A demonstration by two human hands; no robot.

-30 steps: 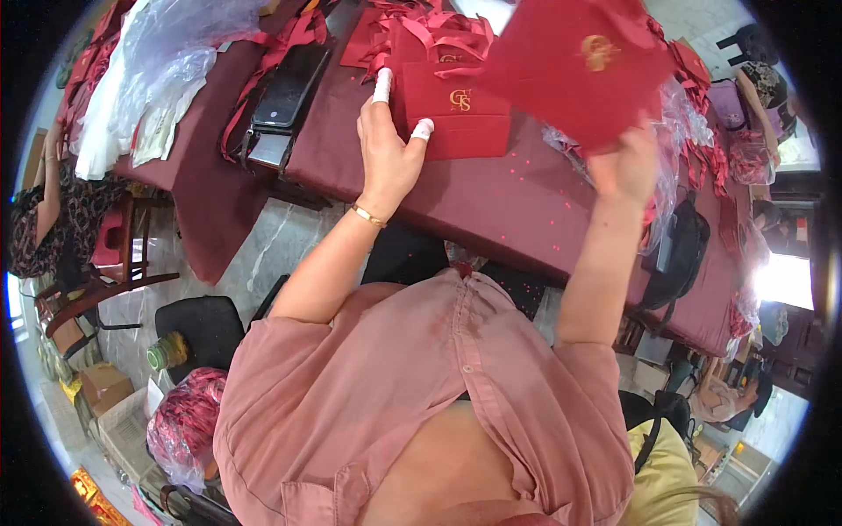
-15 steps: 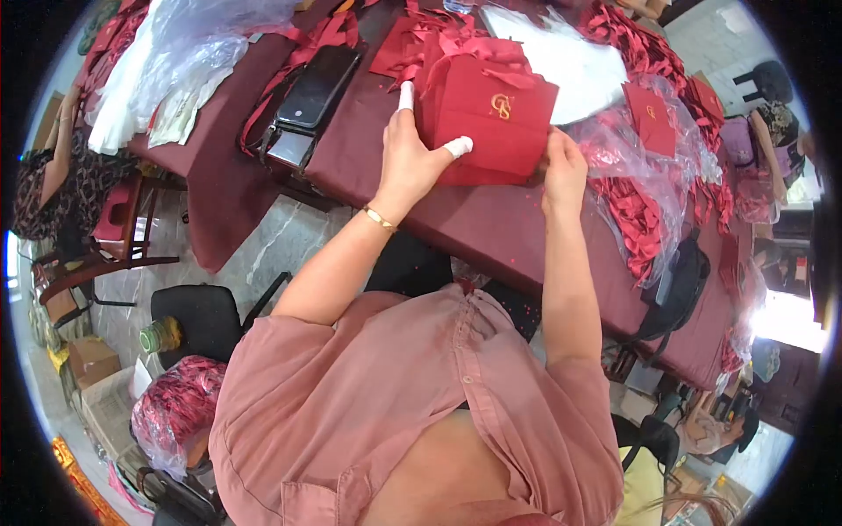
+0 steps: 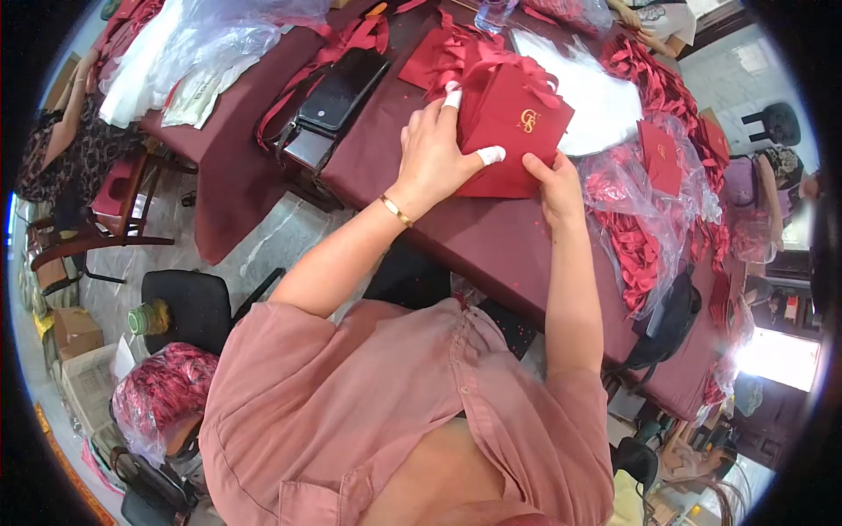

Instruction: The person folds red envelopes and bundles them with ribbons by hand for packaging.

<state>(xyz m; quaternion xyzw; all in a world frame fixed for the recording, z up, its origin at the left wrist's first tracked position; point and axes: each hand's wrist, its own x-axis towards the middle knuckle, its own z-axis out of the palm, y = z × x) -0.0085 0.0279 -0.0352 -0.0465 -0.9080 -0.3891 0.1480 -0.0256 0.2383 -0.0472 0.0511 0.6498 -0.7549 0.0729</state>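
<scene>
A stack of red gift bags [image 3: 513, 136] with a gold monogram and red ribbon handles [image 3: 495, 57] stands tilted on the table's near side. My left hand [image 3: 437, 151] grips the stack's left side, with white wrapping on the thumb and a finger. At the lower right edge, my right hand [image 3: 556, 186] pinches the bags between thumb and fingers; its other fingertips are partly hidden behind them. More red bags lie just behind at the left. White sheets in plastic [image 3: 596, 92] lie behind the stack.
A maroon cloth [image 3: 474, 230] covers the table. To the right are plastic bags of red ribbon [image 3: 633, 250], another red bag [image 3: 660, 158] and a black backpack [image 3: 664, 324]. A black bag [image 3: 340, 92] lies left, a water bottle [image 3: 494, 16] at the back. Other people sit around.
The view has shifted slightly. My right thumb has come round onto the front of the bags, and the stack is turned a little. Another person's hands now show at the top right.
</scene>
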